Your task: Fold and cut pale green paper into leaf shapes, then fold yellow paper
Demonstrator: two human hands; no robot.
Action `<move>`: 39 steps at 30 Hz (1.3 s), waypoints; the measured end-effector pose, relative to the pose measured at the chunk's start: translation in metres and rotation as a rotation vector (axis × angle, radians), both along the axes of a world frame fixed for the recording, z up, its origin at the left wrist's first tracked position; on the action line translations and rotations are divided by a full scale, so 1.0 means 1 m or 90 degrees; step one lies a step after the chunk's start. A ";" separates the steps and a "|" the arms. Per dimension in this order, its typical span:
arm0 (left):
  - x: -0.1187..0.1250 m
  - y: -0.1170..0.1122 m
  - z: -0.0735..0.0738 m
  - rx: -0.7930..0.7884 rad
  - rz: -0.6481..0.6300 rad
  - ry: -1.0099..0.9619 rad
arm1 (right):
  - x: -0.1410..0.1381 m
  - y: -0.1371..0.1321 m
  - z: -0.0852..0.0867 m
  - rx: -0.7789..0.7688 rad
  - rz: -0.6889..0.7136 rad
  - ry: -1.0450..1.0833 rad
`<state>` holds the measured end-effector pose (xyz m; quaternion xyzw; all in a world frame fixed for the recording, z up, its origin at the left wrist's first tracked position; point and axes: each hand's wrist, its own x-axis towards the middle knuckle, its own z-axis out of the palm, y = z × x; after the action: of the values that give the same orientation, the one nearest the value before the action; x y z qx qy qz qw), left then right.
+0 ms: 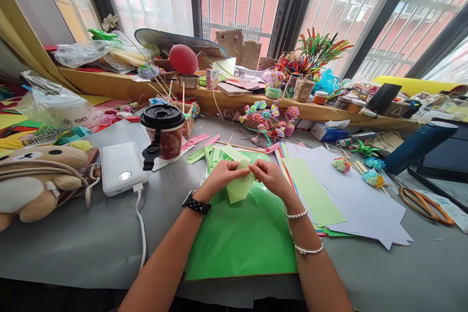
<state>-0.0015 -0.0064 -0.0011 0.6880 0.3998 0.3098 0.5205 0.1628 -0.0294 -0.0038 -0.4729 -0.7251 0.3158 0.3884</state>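
Both hands meet over a green sheet (pixel 241 241) on the table, pinching a piece of folded light-green paper (pixel 239 190). My left hand (pixel 224 178) grips its upper left part, with thumb and fingers closed. At the upper right edge, my right hand (pixel 270 178) holds the same paper between thumb and fingertips. The lower end of the paper hangs down to a blunt point. Behind the hands lie several folded green paper strips (pixel 215 156) and some folded pink paper pieces (pixel 195 140).
White paper sheets (pixel 351 195) and a light-green strip (pixel 316 195) lie at right, near orange-handled scissors (pixel 426 204). Left stand a lidded coffee cup (pixel 164 131), a white power bank (pixel 123 168) with cable, and a plush bear (pixel 44 180). Paper flowers (pixel 261 117) sit behind.
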 end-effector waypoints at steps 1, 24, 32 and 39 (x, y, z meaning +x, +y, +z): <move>0.000 0.000 0.000 0.002 0.003 0.002 | 0.001 0.000 0.000 0.003 0.006 -0.011; 0.000 -0.002 0.003 -0.072 -0.020 -0.103 | -0.007 -0.003 0.003 0.063 -0.025 0.006; 0.002 -0.002 0.004 -0.025 0.039 -0.118 | -0.004 0.000 0.000 0.069 -0.005 0.006; 0.000 0.001 0.000 0.033 -0.026 -0.003 | 0.002 0.003 -0.004 0.021 -0.009 0.027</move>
<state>-0.0017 -0.0055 -0.0013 0.7087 0.3760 0.3111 0.5096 0.1650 -0.0260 -0.0078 -0.4647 -0.7184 0.3112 0.4137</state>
